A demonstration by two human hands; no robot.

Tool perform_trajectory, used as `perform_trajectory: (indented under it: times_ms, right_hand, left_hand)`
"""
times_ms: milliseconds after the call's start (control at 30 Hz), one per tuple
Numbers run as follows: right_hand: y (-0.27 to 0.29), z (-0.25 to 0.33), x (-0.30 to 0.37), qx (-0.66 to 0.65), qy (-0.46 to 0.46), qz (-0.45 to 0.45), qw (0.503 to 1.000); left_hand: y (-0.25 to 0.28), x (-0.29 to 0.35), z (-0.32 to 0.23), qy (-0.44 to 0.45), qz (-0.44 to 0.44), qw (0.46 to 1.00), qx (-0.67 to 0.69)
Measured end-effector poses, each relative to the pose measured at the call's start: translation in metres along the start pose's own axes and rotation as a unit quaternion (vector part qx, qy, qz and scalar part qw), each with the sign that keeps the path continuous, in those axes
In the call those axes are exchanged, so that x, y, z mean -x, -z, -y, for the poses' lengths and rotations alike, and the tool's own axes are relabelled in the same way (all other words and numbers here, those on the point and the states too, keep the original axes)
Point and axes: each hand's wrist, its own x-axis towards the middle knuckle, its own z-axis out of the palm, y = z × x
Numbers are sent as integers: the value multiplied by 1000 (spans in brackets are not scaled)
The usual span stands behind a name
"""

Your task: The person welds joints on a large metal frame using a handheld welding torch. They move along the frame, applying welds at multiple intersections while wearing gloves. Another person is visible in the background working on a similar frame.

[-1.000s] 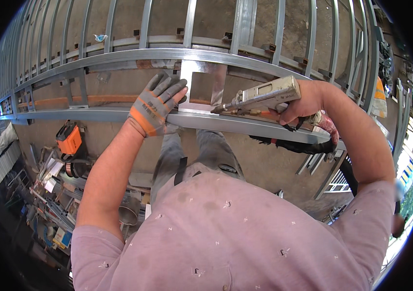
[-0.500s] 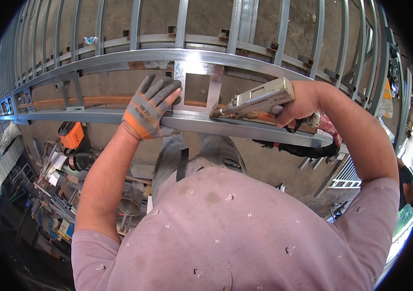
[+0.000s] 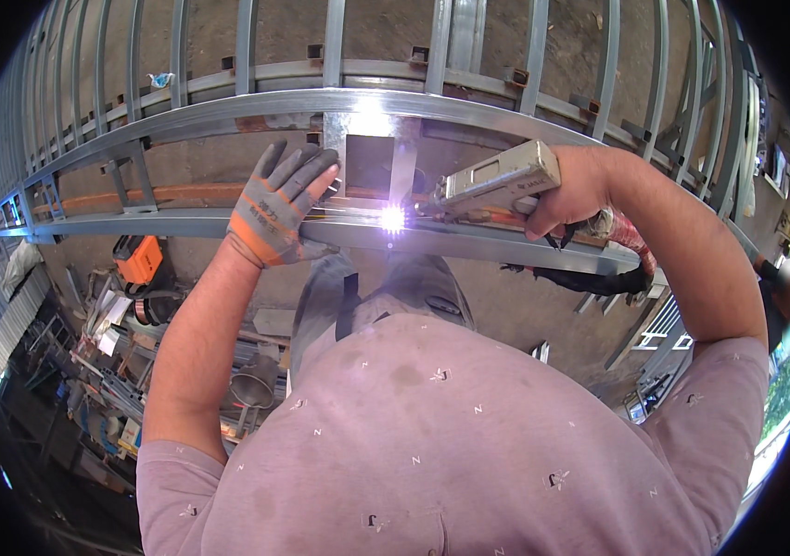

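My right hand (image 3: 573, 196), bare, is wrapped round the handle of a beige welding gun (image 3: 499, 176). The gun's nozzle points left at a metal plate (image 3: 403, 171) with a square opening, where the plate meets the near steel rail (image 3: 497, 243). A bright white-violet arc (image 3: 393, 218) glows at that joint. My left hand (image 3: 274, 206), in a grey and orange glove, lies on the same rail left of the plate. Its fingers are stretched out and the bare tip of one shows; nothing is held in it.
A long frame of parallel steel bars (image 3: 332, 46) spreads beyond the rail. An orange and black case (image 3: 138, 259) stands on the floor at left, near a wire spool (image 3: 156, 310) and scattered metal pieces. A red-wrapped cable (image 3: 631, 236) hangs below the gun.
A bright arc has appeared at the gun's nozzle. The gun has shifted slightly left along the joint, and my left hand appears slightly further left too.
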Motion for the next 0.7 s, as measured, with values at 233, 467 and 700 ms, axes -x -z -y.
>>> perform_trajectory:
  times_ms: [233, 467, 700]
  right_hand:
    - [1, -3, -2, 17, 0, -5, 1000]
    - [2, 3, 5, -14, -16, -11, 1000]
    - [1, -6, 4, 9, -11, -13, 1000]
  left_hand:
    - [3, -2, 2, -10, -7, 1000, 16]
    - [6, -3, -1, 1, 4, 1000, 12]
    - [2, -1, 1, 7, 16, 1000, -5]
